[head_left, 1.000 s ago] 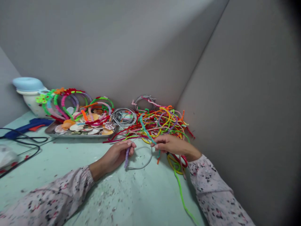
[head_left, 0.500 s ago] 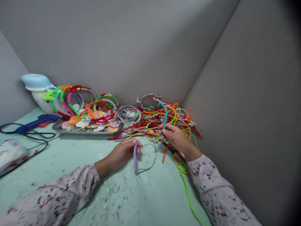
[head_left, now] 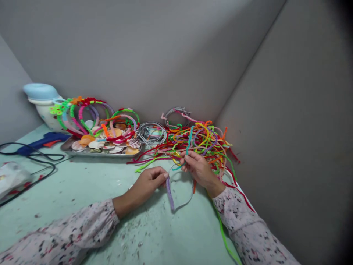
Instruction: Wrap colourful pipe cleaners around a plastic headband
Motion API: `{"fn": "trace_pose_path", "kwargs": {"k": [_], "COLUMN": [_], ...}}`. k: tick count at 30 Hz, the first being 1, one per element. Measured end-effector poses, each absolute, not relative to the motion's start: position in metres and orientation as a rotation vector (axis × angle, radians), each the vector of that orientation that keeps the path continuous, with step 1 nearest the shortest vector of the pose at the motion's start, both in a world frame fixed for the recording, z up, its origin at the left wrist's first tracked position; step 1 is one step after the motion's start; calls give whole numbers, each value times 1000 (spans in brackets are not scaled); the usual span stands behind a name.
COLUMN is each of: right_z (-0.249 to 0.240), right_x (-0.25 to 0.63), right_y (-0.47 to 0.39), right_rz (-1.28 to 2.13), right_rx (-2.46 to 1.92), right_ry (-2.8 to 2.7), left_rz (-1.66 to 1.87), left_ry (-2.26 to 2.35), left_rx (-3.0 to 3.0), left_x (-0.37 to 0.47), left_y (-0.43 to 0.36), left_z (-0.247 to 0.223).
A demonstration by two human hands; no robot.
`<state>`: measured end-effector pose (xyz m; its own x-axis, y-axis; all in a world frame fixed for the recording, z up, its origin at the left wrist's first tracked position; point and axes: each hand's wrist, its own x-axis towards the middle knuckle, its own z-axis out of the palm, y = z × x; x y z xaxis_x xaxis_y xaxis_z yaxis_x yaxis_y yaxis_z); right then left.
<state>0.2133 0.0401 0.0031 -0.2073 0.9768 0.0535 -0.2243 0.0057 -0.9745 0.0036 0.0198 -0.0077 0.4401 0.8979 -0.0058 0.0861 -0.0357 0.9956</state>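
My left hand [head_left: 153, 181] pinches a thin grey headband [head_left: 190, 197] whose near-left stretch is wrapped in a lilac pipe cleaner [head_left: 170, 195]. The bare part of the band curves round to the right, towards my other hand. Between the fingers of my right hand [head_left: 197, 165] is a teal pipe cleaner [head_left: 189, 141], its upper part standing up and a short end sticking out to the left near the band. Whether the teal piece touches the band is hard to make out. Behind my right hand lies a tangled heap of pipe cleaners [head_left: 179, 139] in many colours.
A metal tray [head_left: 102, 155] holds shells and several finished colourful headbands [head_left: 82, 110]. Coiled grey bands [head_left: 151, 141] lie beside it. To the left are a blue glue gun [head_left: 41, 142] with a black cord and a white container with a blue lid [head_left: 41, 92]. Walls stand behind and right.
Both hands have come closer together; the left moved right with the headband, the right moved slightly left and down. The teal pipe cleaner now stands straighter.
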Motion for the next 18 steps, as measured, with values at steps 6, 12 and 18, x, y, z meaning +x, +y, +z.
{"fn": "trace_pose_path", "kwargs": {"k": [6,12,18], "right_z": [4,1,-5], "right_x": [208,201,197], "right_y": [36,32,32], "right_rz": [1472,1463,1415], "right_rx": [-915,-883,-879], "right_ry": [-1255,-1270,-1318], "left_rz": [940,972,929], "left_ry": [935,950,949], "left_rx": [1416,1491,1551], "left_x": [2,0,1], "left_y": [20,20,21], "left_z": [-10,-10,-9]}}
